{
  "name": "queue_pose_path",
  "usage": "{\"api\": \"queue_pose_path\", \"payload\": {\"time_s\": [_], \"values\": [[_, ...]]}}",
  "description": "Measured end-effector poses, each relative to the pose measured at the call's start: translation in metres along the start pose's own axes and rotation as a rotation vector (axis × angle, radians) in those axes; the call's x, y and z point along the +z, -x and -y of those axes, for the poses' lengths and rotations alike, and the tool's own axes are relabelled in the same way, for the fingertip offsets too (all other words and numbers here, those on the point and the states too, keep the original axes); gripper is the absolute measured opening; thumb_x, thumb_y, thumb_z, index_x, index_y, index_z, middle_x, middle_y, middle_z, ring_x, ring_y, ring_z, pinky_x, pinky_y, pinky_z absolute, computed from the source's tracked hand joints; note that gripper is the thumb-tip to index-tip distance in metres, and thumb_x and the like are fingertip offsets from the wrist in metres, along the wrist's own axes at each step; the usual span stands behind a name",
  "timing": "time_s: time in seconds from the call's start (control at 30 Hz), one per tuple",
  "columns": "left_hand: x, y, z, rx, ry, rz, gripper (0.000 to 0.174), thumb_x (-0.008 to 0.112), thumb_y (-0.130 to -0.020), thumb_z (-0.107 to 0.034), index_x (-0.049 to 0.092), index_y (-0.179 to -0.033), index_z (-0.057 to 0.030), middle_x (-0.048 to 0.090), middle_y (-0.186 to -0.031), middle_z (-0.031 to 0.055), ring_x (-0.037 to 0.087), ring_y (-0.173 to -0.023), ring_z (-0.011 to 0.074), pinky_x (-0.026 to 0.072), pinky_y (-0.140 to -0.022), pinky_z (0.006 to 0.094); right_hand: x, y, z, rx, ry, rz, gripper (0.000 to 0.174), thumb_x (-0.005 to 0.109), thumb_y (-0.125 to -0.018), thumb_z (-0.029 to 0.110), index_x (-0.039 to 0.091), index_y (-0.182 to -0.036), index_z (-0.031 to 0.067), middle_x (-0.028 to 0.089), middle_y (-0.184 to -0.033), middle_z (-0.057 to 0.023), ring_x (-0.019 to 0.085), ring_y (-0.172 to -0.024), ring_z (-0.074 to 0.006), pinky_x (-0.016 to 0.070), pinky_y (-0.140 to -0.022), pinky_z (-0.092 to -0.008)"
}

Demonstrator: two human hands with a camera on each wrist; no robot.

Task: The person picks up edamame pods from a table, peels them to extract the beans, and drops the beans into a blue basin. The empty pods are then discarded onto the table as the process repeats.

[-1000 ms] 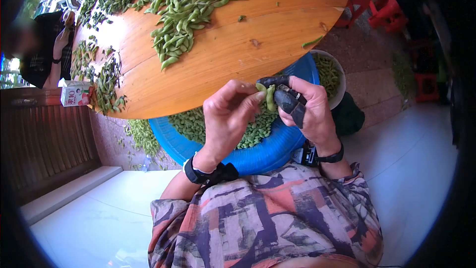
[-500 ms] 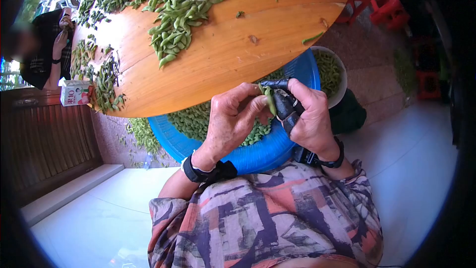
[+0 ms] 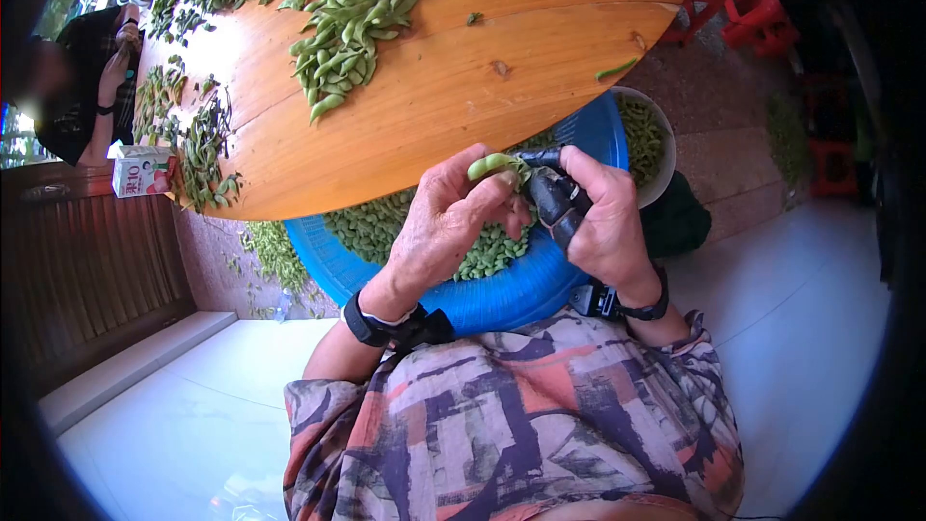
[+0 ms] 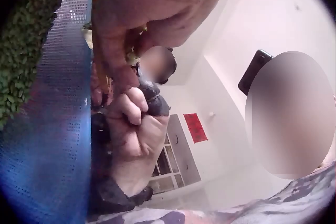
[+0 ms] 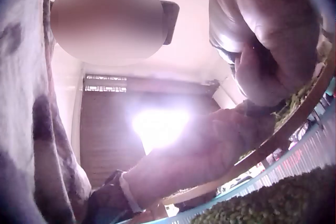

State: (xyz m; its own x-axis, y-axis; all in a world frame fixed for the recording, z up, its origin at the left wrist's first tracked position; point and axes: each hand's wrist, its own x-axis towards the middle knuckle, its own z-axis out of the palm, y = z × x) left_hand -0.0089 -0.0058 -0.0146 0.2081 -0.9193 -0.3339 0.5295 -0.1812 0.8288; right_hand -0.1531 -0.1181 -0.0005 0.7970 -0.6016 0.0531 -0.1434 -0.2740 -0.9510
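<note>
The left hand (image 3: 439, 217) pinches a green pod (image 3: 490, 166) between thumb and fingers. The right hand (image 3: 612, 217) is curled, its black-covered thumb and finger closing at the pod's other end; exactly where they grip is hidden by the black coverings (image 3: 554, 201). The left wrist view is filled by knuckles, and glare washes out the middle of the right wrist view. The pod is plump and smooth, and the coverings look slightly glossy.

Black straps circle both wrists. Below the hands lies a wide blue basket (image 3: 535, 294) of ribbed, perforated plastic, partly covered by the forearms and the table edge; it holds small green beans (image 3: 371, 232). Just beyond the right hand, a pale round bowl (image 3: 667, 159) contains more green pods, next to a dark, indistinct bundle (image 3: 677, 217).

Ahead of the hands is a varnished orange wooden table (image 3: 434, 92) with visible knots, heaped at its far side with pods (image 3: 338, 39). To the left stand darker, wilted-looking pods (image 3: 204, 150) and a printed carton (image 3: 145, 172); another person (image 3: 87, 87) sits at the edge, cut off by shadow.

Farther out are a red plastic stool (image 3: 757, 14), green scraps (image 3: 273, 253) on speckled flooring, and brown slatted panelling (image 3: 101, 265).
</note>
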Motion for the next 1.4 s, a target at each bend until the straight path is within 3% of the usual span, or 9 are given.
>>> {"api": "queue_pose_path", "payload": {"time_s": [0.27,0.37,0.5,0.6,0.7,0.87,1.13,1.27,1.4], "values": [[0.007,0.001,0.009,0.048,0.196,0.003,0.006,0.053,-0.094,-0.007,0.053,-0.098,-0.0027,0.059,-0.082,0.004,0.055,-0.069,0.0109,0.0456,-0.065,0.0251,0.003,0.0,0.001,-0.076,0.022,-0.018,0.011,0.06,-0.08,-0.003,0.062,-0.091,0.0013,0.065,-0.074,-0.0137,0.067,-0.067,-0.0255,0.048,-0.06,-0.0328],[0.004,0.0,0.015,0.051,0.367,0.038,0.004,0.053,-0.093,-0.005,0.052,-0.096,-0.004,0.059,-0.082,0.0034,0.054,-0.067,0.0116,0.0447,-0.064,0.0246,-0.002,-0.001,-0.002,-0.126,0.061,-0.028,0.011,0.061,-0.083,-0.001,0.063,-0.094,0.0016,0.063,-0.072,-0.0105,0.065,-0.064,-0.0192,0.047,-0.058,-0.0307],[0.008,-0.001,0.028,0.042,0.509,-0.082,0.004,0.055,-0.093,-0.005,0.052,-0.095,-0.0052,0.059,-0.084,0.003,0.052,-0.066,0.0119,0.0442,-0.064,0.0238,-0.008,-0.001,-0.003,0.164,-0.207,0.112,0.013,0.06,-0.085,0.001,0.064,-0.097,0.0016,0.059,-0.07,-0.0033,0.056,-0.065,-0.0073,0.0445,-0.057,-0.0267],[-0.001,0.005,0.024,0.049,0.446,0.035,0.008,0.057,-0.093,-0.004,0.053,-0.1,-0.0029,0.062,-0.09,0.0035,0.056,-0.072,0.0114,0.047,-0.068,0.0248,-0.016,0.0,-0.004,0.245,-0.293,0.14,0.014,0.059,-0.084,0.001,0.065,-0.097,0.0011,0.059,-0.072,-0.0007,0.053,-0.067,-0.0041,0.0433,-0.058,-0.0246],[-0.003,0.015,0.009,0.103,-0.37,-0.001,0.032,0.065,-0.095,-0.015,0.054,-0.122,-0.0024,0.064,-0.105,0.0042,0.058,-0.088,0.0086,0.0487,-0.075,0.0246,-0.023,-0.001,0.002,0.223,-0.255,0.121,0.015,0.058,-0.083,0.0,0.065,-0.097,0.0005,0.061,-0.074,-0.0004,0.053,-0.068,-0.0042,0.043,-0.059,-0.0238],[-0.002,0.014,0.002,0.062,-0.357,-0.053,0.033,0.067,-0.093,-0.016,0.055,-0.12,-0.0009,0.064,-0.094,0.0028,0.057,-0.077,0.0067,0.0475,-0.064,0.0226,-0.018,0.001,0.003,-0.009,0.037,0.071,0.012,0.059,-0.087,0.003,0.065,-0.097,0.0001,0.06,-0.073,-0.0069,0.054,-0.066,-0.0076,0.0433,-0.059,-0.026],[0.001,0.01,0.005,0.076,-0.25,-0.152,0.024,0.07,-0.091,-0.013,0.065,-0.106,0.006,0.064,-0.079,0.0027,0.057,-0.068,0.0062,0.0483,-0.06,0.021,-0.017,-0.001,-0.01,-0.02,0.044,0.034,0.012,0.06,-0.088,0.003,0.065,-0.098,-0.0002,0.059,-0.072,-0.0116,0.055,-0.064,-0.012,0.0447,-0.06,-0.0299],[-0.004,0.006,0.008,0.425,-0.694,-0.181,0.019,0.074,-0.083,-0.002,0.069,-0.101,0.0011,0.063,-0.072,-0.0005,0.058,-0.064,0.0061,0.0468,-0.058,0.0202,-0.016,0.0,-0.003,-0.084,0.236,-0.151,0.016,0.062,-0.087,0.005,0.066,-0.102,0.0005,0.059,-0.072,-0.0114,0.054,-0.063,-0.0132,0.0452,-0.06,-0.0309],[0.003,0.009,0.005,0.369,-0.712,-0.288,0.014,0.075,-0.079,0.003,0.068,-0.091,0.0009,0.062,-0.073,-0.001,0.058,-0.067,0.0058,0.0466,-0.059,0.0209,-0.017,0.011,-0.006,-0.045,0.104,-0.219,0.018,0.064,-0.088,0.009,0.066,-0.104,0.0009,0.058,-0.07,-0.0103,0.053,-0.064,-0.0123,0.045,-0.06,-0.0306]]}}
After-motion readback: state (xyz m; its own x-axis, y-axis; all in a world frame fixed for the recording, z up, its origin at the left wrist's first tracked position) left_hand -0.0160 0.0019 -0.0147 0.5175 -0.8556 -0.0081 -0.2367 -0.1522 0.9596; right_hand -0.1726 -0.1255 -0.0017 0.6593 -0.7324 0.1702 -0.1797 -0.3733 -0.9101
